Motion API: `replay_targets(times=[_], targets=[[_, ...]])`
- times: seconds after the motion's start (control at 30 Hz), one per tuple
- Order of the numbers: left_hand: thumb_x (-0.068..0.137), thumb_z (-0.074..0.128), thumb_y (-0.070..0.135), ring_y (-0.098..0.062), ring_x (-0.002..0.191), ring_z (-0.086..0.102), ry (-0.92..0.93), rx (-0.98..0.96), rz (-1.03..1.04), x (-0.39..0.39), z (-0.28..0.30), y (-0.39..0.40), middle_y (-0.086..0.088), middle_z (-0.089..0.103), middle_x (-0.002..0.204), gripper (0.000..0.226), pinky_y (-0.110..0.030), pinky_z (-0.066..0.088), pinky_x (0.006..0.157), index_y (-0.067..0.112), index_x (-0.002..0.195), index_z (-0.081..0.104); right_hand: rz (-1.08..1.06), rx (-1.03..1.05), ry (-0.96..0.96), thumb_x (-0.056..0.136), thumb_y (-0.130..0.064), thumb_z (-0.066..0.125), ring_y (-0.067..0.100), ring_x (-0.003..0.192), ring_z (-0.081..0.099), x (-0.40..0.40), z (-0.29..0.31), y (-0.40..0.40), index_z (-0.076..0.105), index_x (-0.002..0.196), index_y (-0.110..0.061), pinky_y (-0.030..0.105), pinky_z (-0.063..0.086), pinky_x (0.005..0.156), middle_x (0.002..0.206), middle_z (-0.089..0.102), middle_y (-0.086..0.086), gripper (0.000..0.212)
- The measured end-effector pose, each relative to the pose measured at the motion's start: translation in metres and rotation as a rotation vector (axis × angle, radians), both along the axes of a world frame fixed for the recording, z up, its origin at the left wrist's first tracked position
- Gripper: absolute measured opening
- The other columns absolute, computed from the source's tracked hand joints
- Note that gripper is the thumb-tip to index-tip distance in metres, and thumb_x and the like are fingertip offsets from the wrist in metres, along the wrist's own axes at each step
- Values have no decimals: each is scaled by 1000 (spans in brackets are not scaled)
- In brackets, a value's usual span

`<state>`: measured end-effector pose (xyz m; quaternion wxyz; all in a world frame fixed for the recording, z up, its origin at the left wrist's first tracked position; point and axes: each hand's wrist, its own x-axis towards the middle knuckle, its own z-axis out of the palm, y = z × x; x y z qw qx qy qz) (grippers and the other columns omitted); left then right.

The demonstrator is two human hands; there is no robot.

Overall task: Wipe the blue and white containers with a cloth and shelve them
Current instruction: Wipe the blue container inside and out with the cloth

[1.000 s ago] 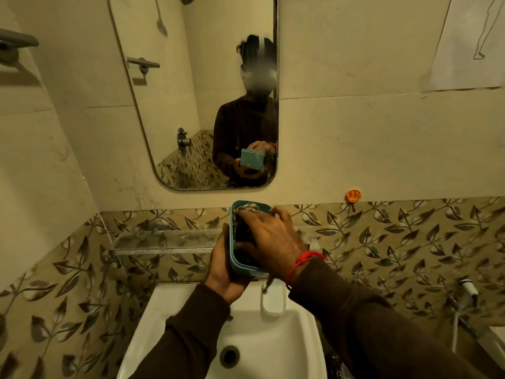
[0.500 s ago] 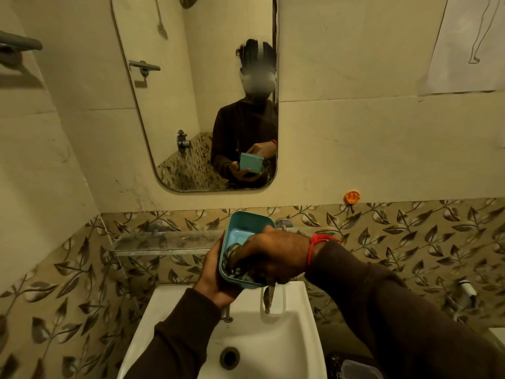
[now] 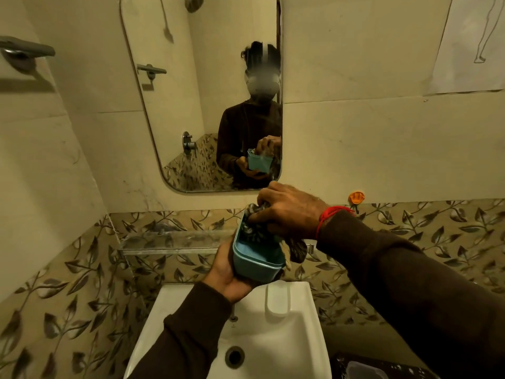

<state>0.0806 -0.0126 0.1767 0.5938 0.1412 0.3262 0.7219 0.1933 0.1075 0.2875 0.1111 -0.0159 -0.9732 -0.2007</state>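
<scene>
My left hand (image 3: pixel 226 274) cups a blue rectangular container (image 3: pixel 255 255) from below and the left, holding it tilted with its open side toward me above the sink. My right hand (image 3: pixel 289 210) grips a dark patterned cloth (image 3: pixel 257 227) and presses it into the container's far end. Part of the cloth hangs out over the right rim. A glass wall shelf (image 3: pixel 175 242) runs just left of the container, at about its height. No white container shows among my hands.
A white sink (image 3: pixel 284 329) with a drain sits below my hands. The mirror (image 3: pixel 207 105) above reflects the person and the container. An orange wall hook (image 3: pixel 356 197) is at right. A dark box holding a clear container (image 3: pixel 366 370) lies at bottom right.
My right hand with the cloth has moved from the container's near end up to its far end. The container has tipped so its inside faces me more.
</scene>
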Motion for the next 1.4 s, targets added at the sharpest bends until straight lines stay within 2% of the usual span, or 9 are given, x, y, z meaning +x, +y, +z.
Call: replay_targets(times=[0.1, 0.27, 0.5, 0.63, 0.73, 0.83, 1.1, 1.3, 1.4], targets=[[99, 43, 55, -38, 82, 77, 63, -61, 5, -5, 2, 2, -25, 77, 103, 55, -47, 62, 70, 12, 128, 62, -159, 55, 41, 89, -49, 49, 31, 113, 42, 2, -10, -4, 42, 134, -45, 47, 39, 87, 123, 49, 8, 45], [97, 42, 61, -42, 99, 73, 110, -120, 0, -6, -2, 8, -25, 73, 118, 57, -54, 60, 83, 17, 124, 67, -371, 49, 44, 78, -60, 60, 35, 108, 47, -4, -38, -23, 54, 124, -34, 56, 26, 90, 116, 56, 9, 53], [97, 45, 61, -43, 100, 73, 87, -159, -36, 2, -24, 8, -26, 71, 121, 57, -54, 59, 81, 18, 127, 67, -327, -58, -213, 82, -52, 62, 33, 117, 44, 6, -45, -17, 53, 128, -29, 55, 26, 97, 127, 55, 9, 52], [97, 44, 61, -41, 87, 75, 16, -185, -67, 10, -32, 9, -27, 74, 110, 60, -50, 61, 75, 13, 114, 76, -293, -211, -406, 88, -46, 55, 27, 117, 50, 12, -29, -9, 55, 125, -34, 53, 31, 97, 123, 60, 3, 39], [97, 46, 56, -40, 85, 74, 0, -163, -94, 11, -33, 8, -27, 74, 106, 58, -48, 59, 77, 9, 118, 72, -151, -209, -264, 90, -39, 54, 25, 109, 54, 17, -20, -6, 55, 126, -32, 46, 48, 88, 120, 59, 2, 36], [95, 51, 55, -41, 86, 74, 17, -156, -85, 12, -23, 11, -27, 74, 105, 56, -49, 59, 78, 10, 125, 65, -71, 10, -85, 89, -39, 56, 26, 106, 50, 17, -20, -5, 56, 125, -31, 40, 47, 81, 123, 56, 1, 36], [90, 48, 67, -41, 112, 68, 234, -70, 102, -3, -14, 26, -19, 73, 121, 57, -63, 52, 96, 27, 126, 66, -318, 66, -24, 70, -47, 78, 32, 112, 49, 9, -36, -18, 52, 128, -24, 49, 39, 91, 129, 54, 9, 67], [77, 56, 71, -38, 111, 69, 354, 12, 178, -5, -13, 24, -16, 72, 123, 69, -67, 51, 95, 31, 133, 61, -317, 21, -69, 77, -48, 70, 31, 111, 51, 2, -27, -31, 58, 119, -22, 48, 32, 94, 121, 61, 7, 51], [80, 52, 70, -39, 114, 67, 347, 16, 242, -8, -7, 21, -20, 70, 125, 73, -59, 54, 94, 22, 134, 61, -253, -107, -108, 85, -41, 62, 28, 102, 55, 3, -33, -43, 60, 111, -21, 47, 34, 91, 109, 64, 5, 33]])
